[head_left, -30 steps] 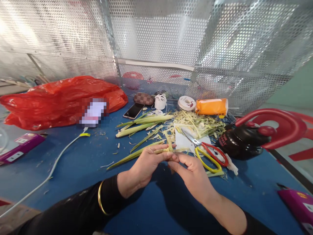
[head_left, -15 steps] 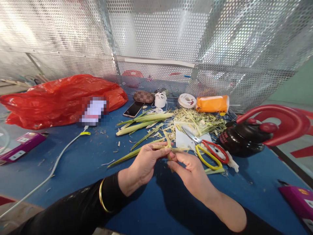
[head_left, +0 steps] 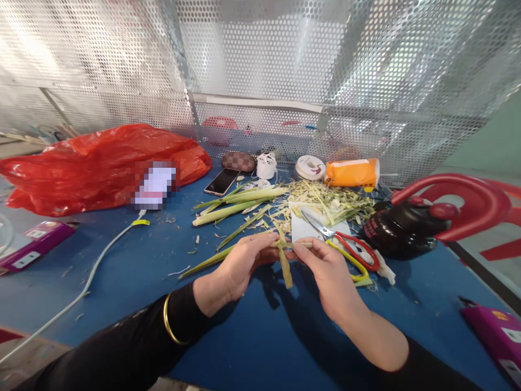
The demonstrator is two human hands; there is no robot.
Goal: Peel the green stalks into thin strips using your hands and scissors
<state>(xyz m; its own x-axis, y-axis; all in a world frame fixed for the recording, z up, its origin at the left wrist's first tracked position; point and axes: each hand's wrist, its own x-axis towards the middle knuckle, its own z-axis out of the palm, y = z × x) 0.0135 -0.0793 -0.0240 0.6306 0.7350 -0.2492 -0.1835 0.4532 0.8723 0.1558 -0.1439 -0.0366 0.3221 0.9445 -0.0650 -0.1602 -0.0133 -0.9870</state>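
Note:
Between my two hands is a small cross of folded leaf strips, pale yellow-green, with one strip hanging down toward me. My left hand grips its left side, fingers partly hidden behind it. On the right, my right hand pinches the strip that sticks out sideways, thumb in front. Long green leaf stalks lie just beyond my hands. Scissors with one red and one yellow handle rest by my right hand, blades on a white paper.
A heap of leaf shreds lies behind the paper. A black bottle stands right, near a red chair. Farther back are an orange packet, a ribbon roll and a phone. A red plastic bag and white cable lie left.
My right hand has shifted from the lower strip to the sideways one. The lower strip now hangs free toward me, and my left hand has turned slightly.

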